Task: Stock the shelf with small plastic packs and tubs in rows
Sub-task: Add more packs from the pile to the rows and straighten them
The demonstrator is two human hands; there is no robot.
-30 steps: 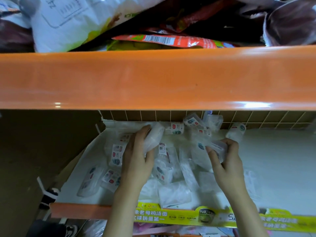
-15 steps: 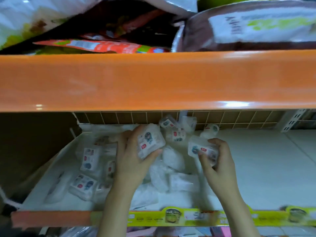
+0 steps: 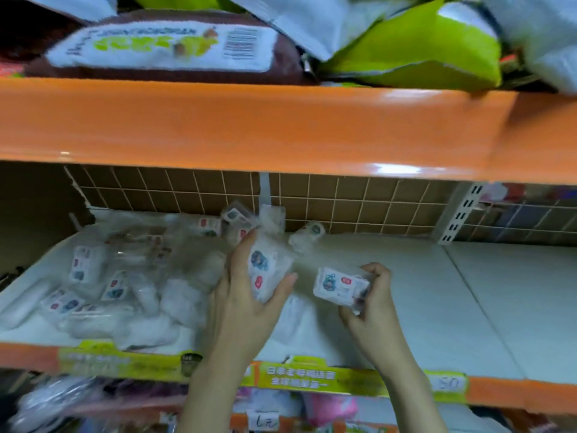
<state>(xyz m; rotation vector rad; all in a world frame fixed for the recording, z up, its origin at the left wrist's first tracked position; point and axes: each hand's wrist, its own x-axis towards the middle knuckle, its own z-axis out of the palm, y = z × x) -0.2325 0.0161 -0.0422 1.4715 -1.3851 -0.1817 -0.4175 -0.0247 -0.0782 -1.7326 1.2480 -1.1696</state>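
Two hands each hold one pack, left hand and right hand, right of the unsorted heap on the shelf; no rows yet formed.

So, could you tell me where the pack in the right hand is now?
In the head view, right of centre: the right hand holds the pack above bare shelf.

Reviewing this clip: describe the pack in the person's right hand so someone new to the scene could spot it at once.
Find the white shelf under the orange beam. The loose packs are heaped on its left part; just right of that heap, the right hand grips a small clear pack. Unlike the upright pack in the left hand, it is held lengthwise, label facing the camera.
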